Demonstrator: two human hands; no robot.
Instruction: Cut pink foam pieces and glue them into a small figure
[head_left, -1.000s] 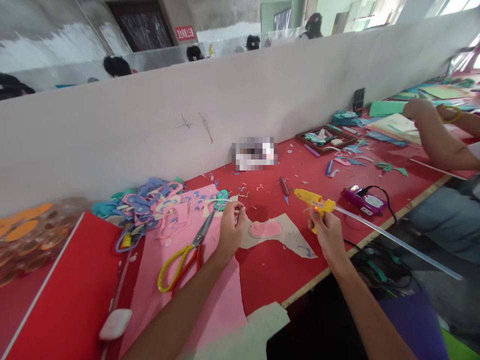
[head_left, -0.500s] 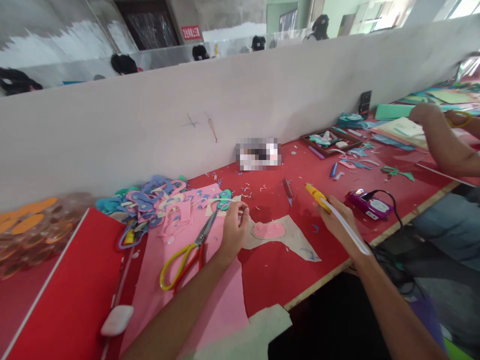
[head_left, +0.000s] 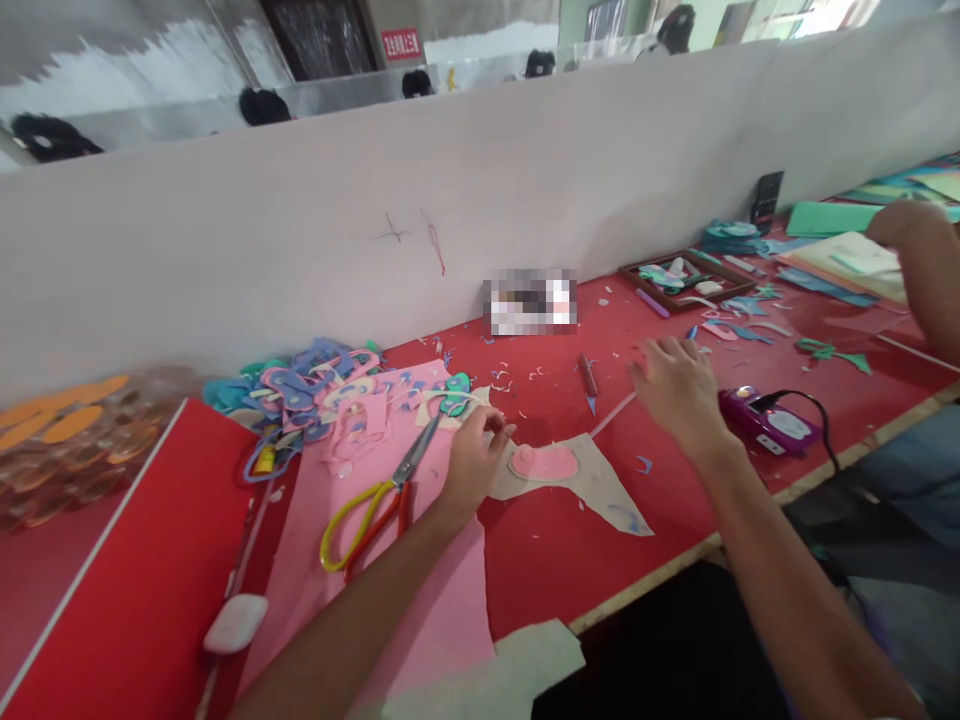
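Pink foam piece (head_left: 544,462) is lying just right of my left hand (head_left: 472,460), whose grip is pinching something small. My right hand (head_left: 675,385) is hovering loosely open, farther right, touching a thin stick (head_left: 611,415).

- You get bright, even daylight, seemingly from windows at the upper right.
- Shadows are soft.
- Your right hand (head_left: 679,385) is motion-blurred.
- Edges bend and smear with wide-angle distortion.
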